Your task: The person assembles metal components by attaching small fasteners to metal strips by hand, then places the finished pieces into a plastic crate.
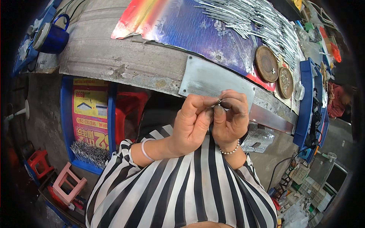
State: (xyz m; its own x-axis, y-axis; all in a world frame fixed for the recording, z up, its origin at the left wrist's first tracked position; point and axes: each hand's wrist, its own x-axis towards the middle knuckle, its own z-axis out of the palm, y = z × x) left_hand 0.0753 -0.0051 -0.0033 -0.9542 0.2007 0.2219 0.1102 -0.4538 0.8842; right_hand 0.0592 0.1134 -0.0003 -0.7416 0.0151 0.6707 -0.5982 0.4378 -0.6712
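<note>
- A cluttered workshop surrounds a grey tabletop; a pale metal plate lies along its near edge, just beyond the grip.
- Left hand and right hand meet fingertip to fingertip, each grip narrow, pinching a small metal piece between them; fingers cover too much to tell its shape.
- Beyond the grip and to its right lie many thin metal rods; nearer on that side are a larger brown dish with a few bits and a smaller brown dish holding many.
- Left of the grip and lower, a blue tray holds a heap of metal parts.
- With so little surface pinched, a slight twist or uneven pressure could probably shoot the piece loose; near the tabletop's edge, it might drop towards the lap or floor.
</note>
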